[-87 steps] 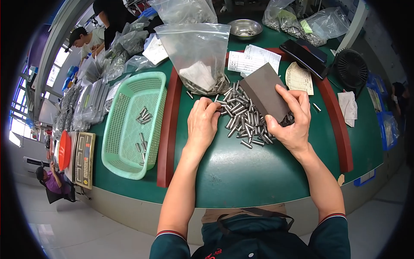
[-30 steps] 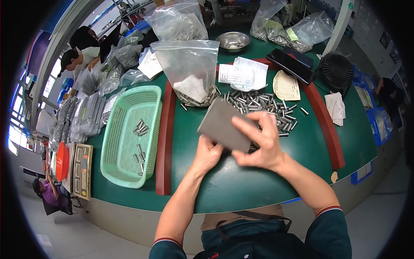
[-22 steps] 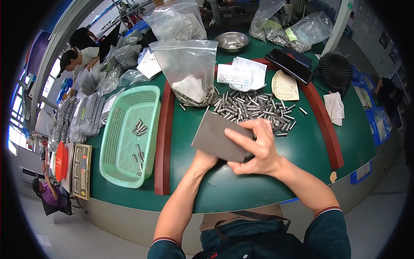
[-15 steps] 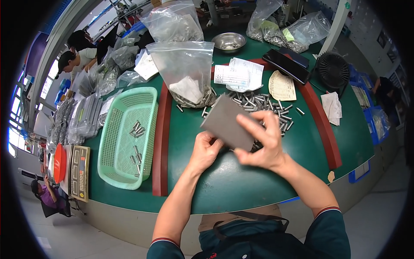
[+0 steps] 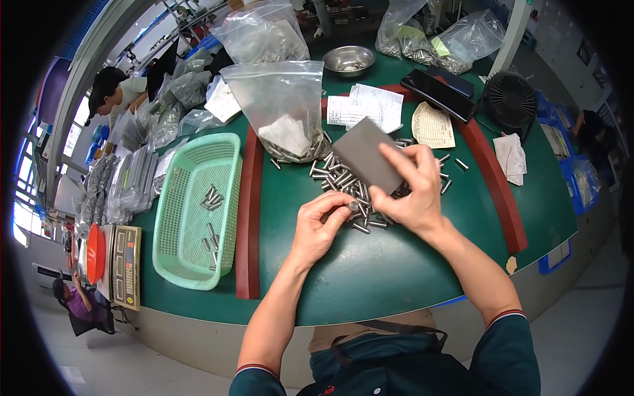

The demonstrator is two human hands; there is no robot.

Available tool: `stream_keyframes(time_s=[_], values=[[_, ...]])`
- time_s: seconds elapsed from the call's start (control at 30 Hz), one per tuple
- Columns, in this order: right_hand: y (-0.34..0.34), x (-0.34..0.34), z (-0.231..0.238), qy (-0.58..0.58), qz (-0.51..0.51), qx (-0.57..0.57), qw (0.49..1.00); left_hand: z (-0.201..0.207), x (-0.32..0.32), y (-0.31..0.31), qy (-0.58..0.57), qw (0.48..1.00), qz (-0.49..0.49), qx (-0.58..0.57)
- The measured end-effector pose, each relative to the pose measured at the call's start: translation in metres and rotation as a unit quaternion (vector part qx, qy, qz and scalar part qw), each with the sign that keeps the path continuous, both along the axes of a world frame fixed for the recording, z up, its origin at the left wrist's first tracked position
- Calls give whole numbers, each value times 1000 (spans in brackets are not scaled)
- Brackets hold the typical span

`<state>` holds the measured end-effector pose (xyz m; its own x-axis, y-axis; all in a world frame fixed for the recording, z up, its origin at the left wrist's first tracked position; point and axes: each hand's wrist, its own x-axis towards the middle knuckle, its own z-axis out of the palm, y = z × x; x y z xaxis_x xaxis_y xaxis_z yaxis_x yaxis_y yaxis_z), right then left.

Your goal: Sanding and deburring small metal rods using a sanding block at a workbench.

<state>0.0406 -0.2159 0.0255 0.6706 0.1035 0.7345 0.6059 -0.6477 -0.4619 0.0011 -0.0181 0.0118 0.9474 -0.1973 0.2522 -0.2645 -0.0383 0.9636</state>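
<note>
My right hand (image 5: 416,188) is closed on a flat, grey rectangular pad (image 5: 368,156), tilted above a pile of short metal pins (image 5: 343,178). Thumb and fingers of my left hand (image 5: 323,224) pinch one metal pin (image 5: 353,206), its round end showing, at the pile's near edge. A gap separates the pad from that pin. Part of the pile is hidden beneath the pad and my right hand. To the left, a light green plastic basket (image 5: 163,228) has several similar pins lying in it.
Red rails (image 5: 248,231) flank the green tabletop (image 5: 370,290). Behind the pile are a clear bag of pins (image 5: 281,99), papers (image 5: 373,105), a metal bowl (image 5: 330,63) and a phone (image 5: 436,94). A black fan (image 5: 510,100) and white cloth (image 5: 510,158) lie right; a scale (image 5: 125,264) left.
The grey pad has moved right and away from my left hand. The pin in my left fingertips now shows, and that hand has shifted slightly right.
</note>
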Motion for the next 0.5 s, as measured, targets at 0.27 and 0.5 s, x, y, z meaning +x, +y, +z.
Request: stream_keyframes(time_s=[0.27,0.5], values=[[14,-32,15,-30,137,-17,990,-2,-6,-5,-33,991,107,69],[-3,-7,-1,81,44,106,990,-6,1,-1,-8,999,42,-28]])
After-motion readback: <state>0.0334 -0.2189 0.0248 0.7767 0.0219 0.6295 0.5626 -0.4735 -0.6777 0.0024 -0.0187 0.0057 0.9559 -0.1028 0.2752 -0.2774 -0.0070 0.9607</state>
